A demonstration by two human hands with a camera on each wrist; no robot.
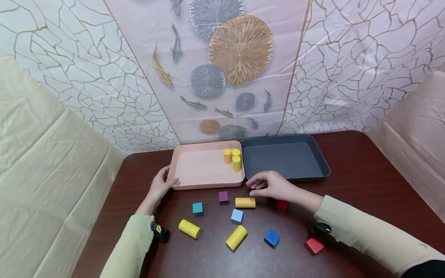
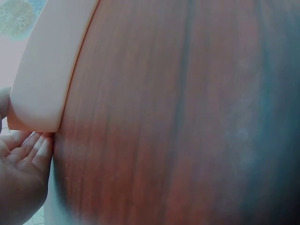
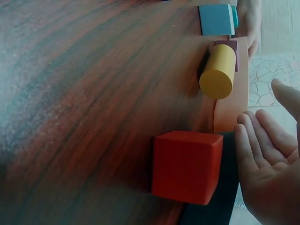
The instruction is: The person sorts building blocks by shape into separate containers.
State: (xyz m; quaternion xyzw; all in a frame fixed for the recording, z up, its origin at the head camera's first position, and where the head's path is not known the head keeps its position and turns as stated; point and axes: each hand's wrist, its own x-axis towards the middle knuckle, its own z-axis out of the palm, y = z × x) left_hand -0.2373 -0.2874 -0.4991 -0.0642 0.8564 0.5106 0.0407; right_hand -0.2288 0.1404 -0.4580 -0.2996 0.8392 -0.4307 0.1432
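A pink tray (image 1: pixel 205 164) stands at the back of the table, and my left hand (image 1: pixel 161 185) grips its near left corner, thumb over the rim. In the left wrist view the fingers (image 2: pixel 29 151) lie along the outside of that corner. Three cylinders stand upright at the tray's right end: an orange-yellow one (image 1: pixel 227 156) and two yellow ones (image 1: pixel 236 163). My right hand (image 1: pixel 272 185), empty, hovers by the near left corner of the dark tray (image 1: pixel 288 154), fingers loosely bent. Below it lies an orange-yellow cylinder (image 1: pixel 245 203); a red cube (image 3: pixel 186 167) is partly covered by the forearm.
Two yellow cylinders (image 1: pixel 189 229) (image 1: pixel 236 238) lie on their sides nearer the front. Scattered around are a teal cube (image 1: pixel 197 209), a purple cube (image 1: pixel 224 198), a light blue cube (image 1: pixel 237 216), a blue cube (image 1: pixel 272 238) and another red cube (image 1: pixel 314 246). Patterned cloth (image 1: pixel 240 96) hangs behind the table.
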